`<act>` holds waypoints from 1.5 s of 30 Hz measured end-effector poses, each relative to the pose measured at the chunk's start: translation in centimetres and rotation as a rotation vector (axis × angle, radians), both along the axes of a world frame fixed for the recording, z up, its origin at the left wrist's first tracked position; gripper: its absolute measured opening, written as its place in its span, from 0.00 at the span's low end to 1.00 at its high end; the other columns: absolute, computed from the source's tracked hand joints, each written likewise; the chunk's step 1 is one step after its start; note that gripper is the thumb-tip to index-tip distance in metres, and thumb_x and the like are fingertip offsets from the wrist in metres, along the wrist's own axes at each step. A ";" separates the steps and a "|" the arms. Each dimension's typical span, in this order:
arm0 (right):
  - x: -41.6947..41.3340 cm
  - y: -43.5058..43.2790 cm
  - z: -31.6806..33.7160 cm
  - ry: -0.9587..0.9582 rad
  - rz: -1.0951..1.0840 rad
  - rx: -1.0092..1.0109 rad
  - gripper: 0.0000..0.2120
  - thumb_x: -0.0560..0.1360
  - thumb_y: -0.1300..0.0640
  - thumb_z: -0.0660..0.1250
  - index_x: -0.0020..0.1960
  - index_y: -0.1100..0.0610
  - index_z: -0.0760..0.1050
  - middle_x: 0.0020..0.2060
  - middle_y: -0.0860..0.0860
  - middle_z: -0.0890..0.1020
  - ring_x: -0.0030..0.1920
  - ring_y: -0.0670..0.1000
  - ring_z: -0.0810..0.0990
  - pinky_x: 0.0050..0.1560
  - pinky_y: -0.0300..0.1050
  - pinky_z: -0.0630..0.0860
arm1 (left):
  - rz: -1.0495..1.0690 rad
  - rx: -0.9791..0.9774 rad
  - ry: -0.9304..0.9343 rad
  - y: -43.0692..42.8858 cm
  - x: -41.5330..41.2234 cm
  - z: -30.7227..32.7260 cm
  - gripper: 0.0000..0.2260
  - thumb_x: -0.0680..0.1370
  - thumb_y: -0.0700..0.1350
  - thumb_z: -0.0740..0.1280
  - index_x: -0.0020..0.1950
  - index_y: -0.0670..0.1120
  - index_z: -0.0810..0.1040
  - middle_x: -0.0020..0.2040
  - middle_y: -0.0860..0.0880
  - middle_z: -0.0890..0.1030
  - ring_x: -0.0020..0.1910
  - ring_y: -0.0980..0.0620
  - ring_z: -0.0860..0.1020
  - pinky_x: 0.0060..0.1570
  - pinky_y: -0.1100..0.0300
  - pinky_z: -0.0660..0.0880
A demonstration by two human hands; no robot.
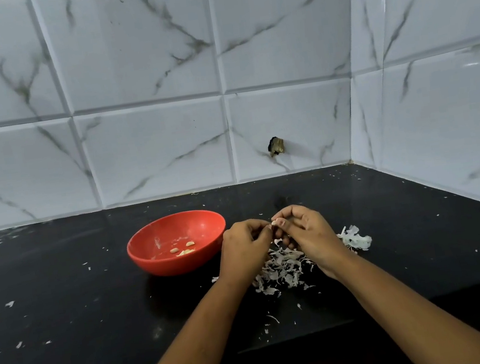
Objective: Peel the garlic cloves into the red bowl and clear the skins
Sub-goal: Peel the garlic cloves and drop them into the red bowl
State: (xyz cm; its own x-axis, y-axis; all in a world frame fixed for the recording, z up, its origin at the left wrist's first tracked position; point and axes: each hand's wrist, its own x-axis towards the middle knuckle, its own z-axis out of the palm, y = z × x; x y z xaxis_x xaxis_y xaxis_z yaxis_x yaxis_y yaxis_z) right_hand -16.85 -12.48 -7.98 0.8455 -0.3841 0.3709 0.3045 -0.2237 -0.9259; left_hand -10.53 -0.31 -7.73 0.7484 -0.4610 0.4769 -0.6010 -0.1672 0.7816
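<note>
Forearms (198,335): both reach up from the bottom edge to the frame's centre, bare, clear of the counter (68,329).
Left hand (245,242): centre of frame, fingers curled, tips closed against the clove's near end, seemingly picking at its skin.
Right hand (304,231): just right of the left, thumb and forefinger clamped on the clove; the other fingers are curled beneath.
Clove (274,223): held between the two hands, above the counter, right of the bowl and apart from it. How much skin remains cannot be told.
Bowl (146,229): red, left of centre, upright on the counter, a few peeled cloves (185,249) inside.
Skins (281,268): main heap directly under the hands, a smaller heap (356,238) further right, flecks scattered widely.
Step judged: stripping this clove.
Method advised: keep the right pinch firm and steady; let the left nail lift skin from one end and pull along the clove, working over the heap so that scraps fall there.
Risk judged: carrying the clove to the bowl with skin clinging; check it is bare first.
</note>
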 end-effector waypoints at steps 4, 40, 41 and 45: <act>0.1 0.0 0.0 -0.011 -0.022 -0.029 0.05 0.79 0.64 0.63 0.48 0.61 0.77 0.32 0.51 0.79 0.30 0.44 0.75 0.31 0.36 0.73 | -0.009 -0.007 0.018 0.1 0.0 0.1 0.08 0.77 0.44 0.67 0.40 0.49 0.84 0.32 0.47 0.82 0.26 0.53 0.76 0.32 0.54 0.76; -1.3 0.5 1.0 0.089 0.220 0.180 0.11 0.81 0.63 0.59 0.55 0.56 0.80 0.30 0.49 0.75 0.29 0.42 0.70 0.30 0.32 0.67 | 0.057 -0.008 -0.090 0.7 0.7 -0.2 0.08 0.68 0.50 0.63 0.34 0.52 0.81 0.28 0.51 0.79 0.27 0.56 0.74 0.33 0.53 0.74; -1.3 0.6 1.0 0.096 0.225 0.182 0.11 0.81 0.63 0.59 0.54 0.58 0.81 0.31 0.48 0.76 0.29 0.41 0.70 0.30 0.31 0.68 | 0.067 0.008 -0.094 0.7 0.7 -0.2 0.08 0.68 0.50 0.63 0.35 0.51 0.81 0.28 0.51 0.79 0.27 0.55 0.74 0.33 0.53 0.74; -1.3 0.6 1.1 0.080 0.217 0.222 0.11 0.81 0.64 0.59 0.52 0.62 0.80 0.32 0.50 0.77 0.31 0.42 0.73 0.32 0.32 0.72 | 0.102 0.046 -0.095 0.8 1.1 -0.2 0.07 0.73 0.43 0.67 0.38 0.51 0.83 0.32 0.52 0.81 0.32 0.54 0.78 0.37 0.55 0.76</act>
State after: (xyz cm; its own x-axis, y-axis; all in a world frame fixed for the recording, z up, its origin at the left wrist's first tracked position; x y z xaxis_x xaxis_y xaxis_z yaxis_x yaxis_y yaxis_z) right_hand -18.13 -11.92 -6.90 0.9398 -0.2558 0.2266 0.2467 0.0490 -0.9678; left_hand -9.48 0.44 -7.95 0.7448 -0.4079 0.5280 -0.6500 -0.2650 0.7122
